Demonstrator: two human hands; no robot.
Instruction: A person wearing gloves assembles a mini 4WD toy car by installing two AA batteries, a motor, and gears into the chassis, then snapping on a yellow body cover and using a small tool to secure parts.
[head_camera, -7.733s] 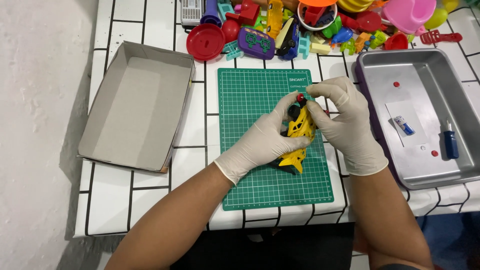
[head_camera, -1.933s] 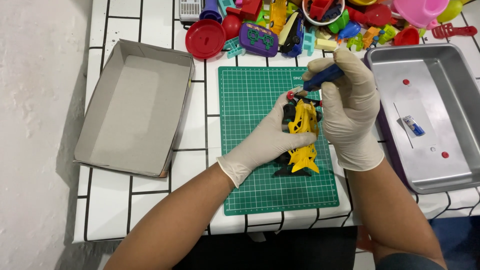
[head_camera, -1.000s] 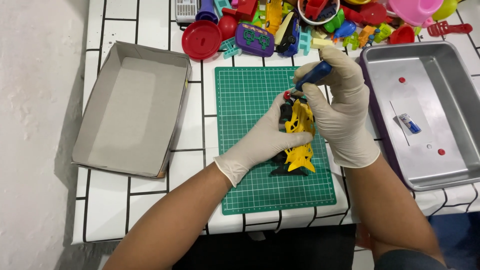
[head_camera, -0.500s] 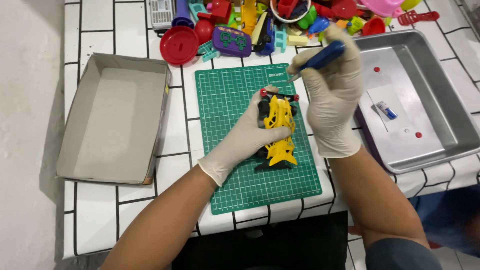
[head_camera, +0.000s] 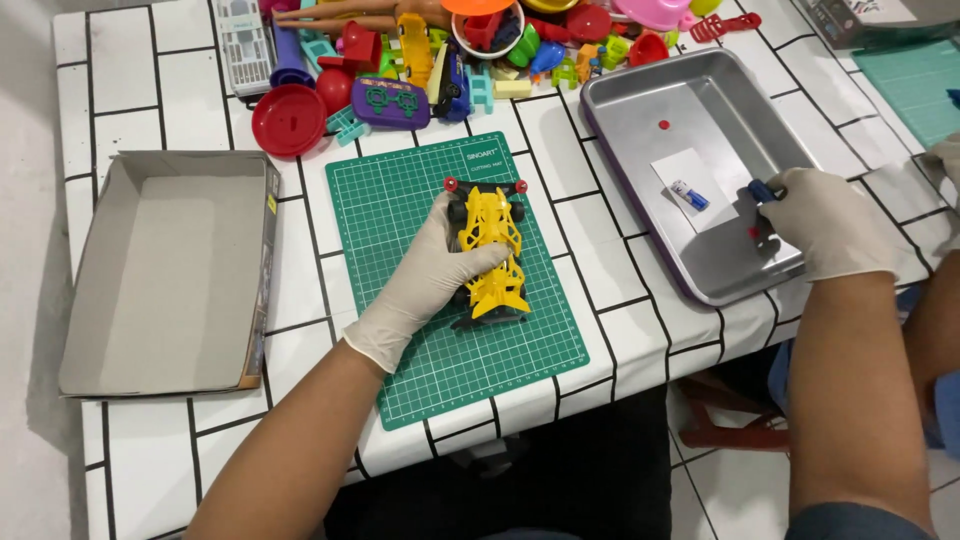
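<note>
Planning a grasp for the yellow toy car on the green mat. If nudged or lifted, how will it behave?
The yellow toy car sits on wheels, so a push along its length would probably roll it; the left hand pins it now. Its openwork plastic shell suggests light and stiff, possibly brittle at thin struts. The small red rollers at the front corners might snag.

I saw the yellow toy car (head_camera: 488, 245) lying lengthwise on the green mat, red rollers at its far end, and the blue-handled screwdriver (head_camera: 762, 191) over the metal tray.
</note>
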